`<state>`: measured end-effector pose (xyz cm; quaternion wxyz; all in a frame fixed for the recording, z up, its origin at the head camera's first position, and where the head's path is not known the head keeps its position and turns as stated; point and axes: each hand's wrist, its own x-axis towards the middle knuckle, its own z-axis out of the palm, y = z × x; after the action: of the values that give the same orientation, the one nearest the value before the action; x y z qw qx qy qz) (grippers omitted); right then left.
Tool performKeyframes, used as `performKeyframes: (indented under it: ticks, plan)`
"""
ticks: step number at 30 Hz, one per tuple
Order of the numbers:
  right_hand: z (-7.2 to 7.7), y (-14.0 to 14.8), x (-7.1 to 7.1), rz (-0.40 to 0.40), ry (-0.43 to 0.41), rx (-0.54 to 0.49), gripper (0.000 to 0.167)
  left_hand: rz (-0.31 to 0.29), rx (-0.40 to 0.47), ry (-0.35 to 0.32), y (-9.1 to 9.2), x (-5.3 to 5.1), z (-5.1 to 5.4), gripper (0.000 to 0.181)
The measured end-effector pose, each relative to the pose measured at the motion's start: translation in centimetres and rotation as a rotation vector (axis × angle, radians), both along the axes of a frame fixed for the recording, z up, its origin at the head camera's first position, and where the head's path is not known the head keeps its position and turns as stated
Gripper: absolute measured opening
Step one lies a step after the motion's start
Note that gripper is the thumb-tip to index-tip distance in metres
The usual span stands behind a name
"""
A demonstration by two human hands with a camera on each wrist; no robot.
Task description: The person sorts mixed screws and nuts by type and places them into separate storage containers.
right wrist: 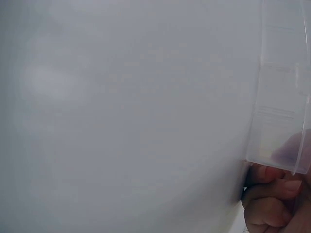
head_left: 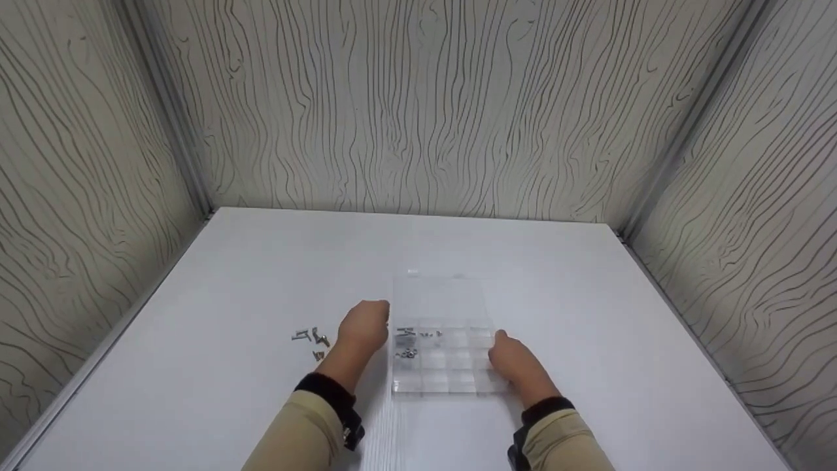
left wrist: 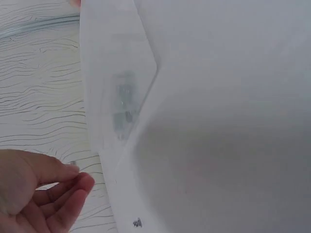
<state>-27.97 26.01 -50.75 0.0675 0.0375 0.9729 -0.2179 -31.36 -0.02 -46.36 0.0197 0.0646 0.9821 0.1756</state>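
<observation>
A clear plastic compartment box [head_left: 451,379] lies on the white table with its lid [head_left: 438,296] folded back. Screws [head_left: 405,331] and nuts [head_left: 409,354] sit in its left compartments, with a few tiny pieces [head_left: 429,334] beside them. My right hand [head_left: 515,358] grips the box's right side; in the right wrist view its curled fingers [right wrist: 269,206] are at the box corner. My left hand [head_left: 365,326] is just left of the box. Between thumb and fingertips it pinches a small metal piece [left wrist: 73,164], too blurred to identify.
Loose screws [head_left: 302,335] lie on the table left of the left forearm, some brass-coloured [head_left: 322,339], with a smaller group [head_left: 318,356] nearer me. Wood-patterned panels [head_left: 392,111] enclose the white table [head_left: 556,275] at the back and sides.
</observation>
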Motion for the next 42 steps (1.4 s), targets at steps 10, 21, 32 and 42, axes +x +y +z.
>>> performKeyframes:
  ticks: [10, 21, 32, 42]
  plan:
    - [0.1, -0.1, 0.0, -0.007, -0.028, -0.017, 0.039, -0.138, -0.134, 0.127, 4.6, 0.1, -1.0, 0.008]
    - [0.5, -0.3, 0.1, 0.001, -0.019, -0.007, 0.044, -0.218, -0.229, 0.195, 5.7, 0.0, -1.9, 0.011]
    - [0.7, -0.3, 0.1, -0.002, -0.037, -0.014, 0.045, -0.190, -0.155, 0.059, 4.2, 0.5, -0.2, 0.026]
    - [0.1, -0.1, -0.1, 0.001, -0.021, -0.014, 0.045, -0.078, -0.115, 0.000, -0.5, 0.7, 1.7, 0.021]
